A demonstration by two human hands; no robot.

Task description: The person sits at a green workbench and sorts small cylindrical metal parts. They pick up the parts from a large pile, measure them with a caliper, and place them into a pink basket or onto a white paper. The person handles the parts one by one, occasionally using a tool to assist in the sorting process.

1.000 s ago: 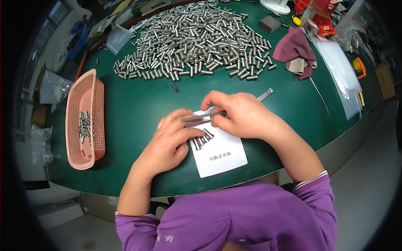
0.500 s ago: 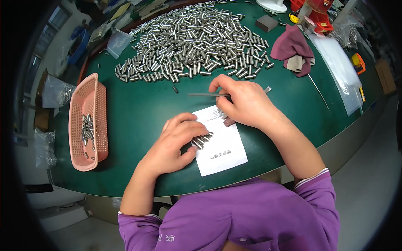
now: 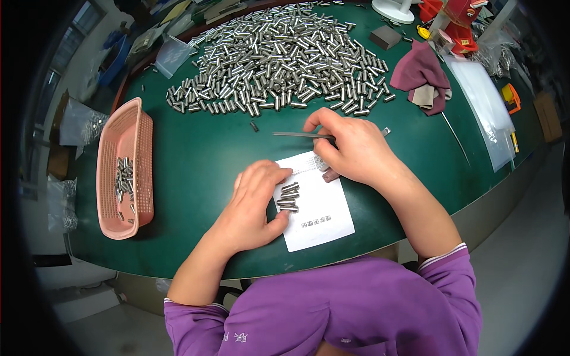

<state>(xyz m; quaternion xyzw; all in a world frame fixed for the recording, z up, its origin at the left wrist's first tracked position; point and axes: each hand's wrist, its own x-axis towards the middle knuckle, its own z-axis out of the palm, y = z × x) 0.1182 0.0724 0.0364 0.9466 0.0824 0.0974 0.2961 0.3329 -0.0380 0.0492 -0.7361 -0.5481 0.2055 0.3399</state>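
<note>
A white printed sheet of paper (image 3: 320, 234) lies on the green table, with a short row of shiny metal pins (image 3: 289, 197) on its left part. Beside them rests my left hand (image 3: 252, 204), its fingers apart; the thumb tip is at the lower end of the row and the index finger above it. My right hand (image 3: 356, 148) is closed around a slim grey metal tool (image 3: 294, 134), whose thin end points left over the table. Its exact kind is not clear. Below the right palm a small brownish piece (image 3: 330, 175) sits on the paper's edge.
A large heap of metal pins (image 3: 279, 65) covers the far table. At left stands a pink perforated basket (image 3: 145, 178) with some pins inside. One loose pin (image 3: 254, 126) lies between. To the right are a maroon cloth (image 3: 418, 71), a thin rod (image 3: 456, 139) and clear plastic bags (image 3: 484, 113).
My left fingers have lifted off the small row of pins, which now lies uncovered and straighter on the paper. The right hand keeps its hold on the slim tool.
</note>
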